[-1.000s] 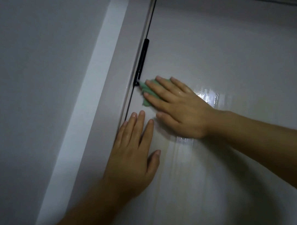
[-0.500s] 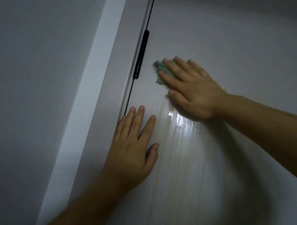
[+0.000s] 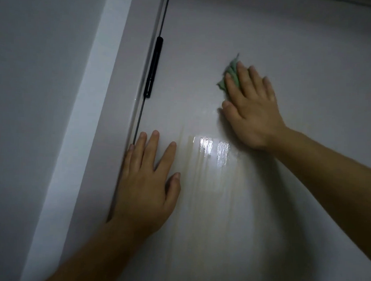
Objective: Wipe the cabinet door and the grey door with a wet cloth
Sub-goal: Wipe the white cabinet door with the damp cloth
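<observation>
From the left we see the pale door frame and a black hinge, then our left hand laid flat with straight fingers on the grey door, beside its edge. Wet streaks glisten between the hands. Our right hand, fingers extended, presses the green cloth flat against the door, higher up.

A plain grey wall fills the left side, smooth and even, darkening toward the lower left corner. Just beside it a paler, brighter strip of trim runs slantwise from the top down to the bottom edge. A wider grey jamb adjoins the trim on its right. A slim black hinge sits at the jamb's far edge, along a thin dark gap. The light is dim and cool.
</observation>
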A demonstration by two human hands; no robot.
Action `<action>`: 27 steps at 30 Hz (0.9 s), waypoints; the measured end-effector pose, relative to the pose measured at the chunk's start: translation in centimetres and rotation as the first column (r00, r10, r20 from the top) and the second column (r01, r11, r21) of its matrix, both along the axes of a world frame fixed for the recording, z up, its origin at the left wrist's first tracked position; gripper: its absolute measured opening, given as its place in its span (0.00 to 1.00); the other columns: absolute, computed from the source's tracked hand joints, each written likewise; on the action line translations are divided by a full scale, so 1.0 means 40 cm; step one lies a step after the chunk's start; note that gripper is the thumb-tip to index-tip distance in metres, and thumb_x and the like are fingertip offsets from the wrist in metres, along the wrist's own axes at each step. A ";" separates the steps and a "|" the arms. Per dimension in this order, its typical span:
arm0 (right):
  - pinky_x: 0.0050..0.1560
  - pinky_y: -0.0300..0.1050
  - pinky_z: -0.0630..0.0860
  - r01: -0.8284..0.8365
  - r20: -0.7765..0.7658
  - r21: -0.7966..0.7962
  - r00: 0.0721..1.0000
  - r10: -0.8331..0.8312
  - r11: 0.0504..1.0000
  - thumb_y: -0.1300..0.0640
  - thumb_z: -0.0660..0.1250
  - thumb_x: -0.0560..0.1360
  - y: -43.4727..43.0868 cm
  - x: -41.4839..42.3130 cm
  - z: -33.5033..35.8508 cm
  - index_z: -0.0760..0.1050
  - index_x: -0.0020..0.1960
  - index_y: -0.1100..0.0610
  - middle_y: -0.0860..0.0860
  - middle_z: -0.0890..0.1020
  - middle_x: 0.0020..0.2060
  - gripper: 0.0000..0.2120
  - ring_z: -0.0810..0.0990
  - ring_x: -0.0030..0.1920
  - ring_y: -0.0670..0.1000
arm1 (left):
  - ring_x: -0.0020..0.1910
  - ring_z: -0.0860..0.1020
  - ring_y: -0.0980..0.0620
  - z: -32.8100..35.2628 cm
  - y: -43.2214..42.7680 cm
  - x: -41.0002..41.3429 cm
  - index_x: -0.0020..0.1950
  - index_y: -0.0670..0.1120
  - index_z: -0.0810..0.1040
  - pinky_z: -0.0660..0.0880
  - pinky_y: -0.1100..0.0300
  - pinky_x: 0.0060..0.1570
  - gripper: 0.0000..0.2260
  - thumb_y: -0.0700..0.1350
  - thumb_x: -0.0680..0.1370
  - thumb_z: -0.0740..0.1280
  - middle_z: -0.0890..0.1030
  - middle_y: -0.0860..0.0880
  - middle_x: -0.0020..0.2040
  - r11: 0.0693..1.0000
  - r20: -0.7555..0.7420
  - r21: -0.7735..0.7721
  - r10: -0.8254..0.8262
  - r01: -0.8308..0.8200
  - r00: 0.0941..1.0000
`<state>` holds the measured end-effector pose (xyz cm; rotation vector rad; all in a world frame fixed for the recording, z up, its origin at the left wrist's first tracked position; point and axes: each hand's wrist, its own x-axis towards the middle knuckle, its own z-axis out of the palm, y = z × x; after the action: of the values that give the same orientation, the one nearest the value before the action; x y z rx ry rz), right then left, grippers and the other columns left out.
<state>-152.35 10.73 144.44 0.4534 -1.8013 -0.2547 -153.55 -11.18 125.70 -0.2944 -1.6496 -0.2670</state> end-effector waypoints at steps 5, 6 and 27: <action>0.81 0.57 0.42 -0.005 0.011 0.432 1.000 0.001 0.902 0.43 0.46 0.83 0.035 0.004 -0.178 0.51 0.83 0.52 0.52 0.48 0.83 0.30 0.43 0.82 0.56 | 0.83 0.51 0.39 0.021 0.051 0.007 0.82 0.50 0.62 0.49 0.34 0.78 0.28 0.56 0.82 0.54 0.56 0.41 0.83 0.998 0.016 0.024 0.064 -0.065 0.998; 0.81 0.56 0.41 0.003 0.011 0.426 1.000 -0.009 0.905 0.43 0.46 0.84 0.055 0.005 -0.154 0.50 0.83 0.51 0.51 0.47 0.83 0.30 0.42 0.82 0.55 | 0.83 0.49 0.40 0.028 0.065 0.009 0.82 0.51 0.59 0.47 0.34 0.78 0.28 0.57 0.82 0.53 0.54 0.42 0.84 0.996 0.027 0.010 0.089 -0.090 0.996; 0.81 0.58 0.42 0.035 -0.030 0.161 0.999 -0.031 0.986 0.41 0.47 0.83 0.261 -0.007 -0.162 0.47 0.83 0.51 0.53 0.45 0.83 0.32 0.41 0.82 0.56 | 0.82 0.55 0.40 0.075 0.275 0.026 0.79 0.47 0.67 0.51 0.35 0.79 0.27 0.55 0.81 0.55 0.60 0.40 0.82 0.986 -0.022 -0.167 -0.028 0.024 0.999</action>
<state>-152.61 21.16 137.95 0.5320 -1.7692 -0.4304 -152.51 -0.16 128.70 -0.4439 -1.6474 -0.1444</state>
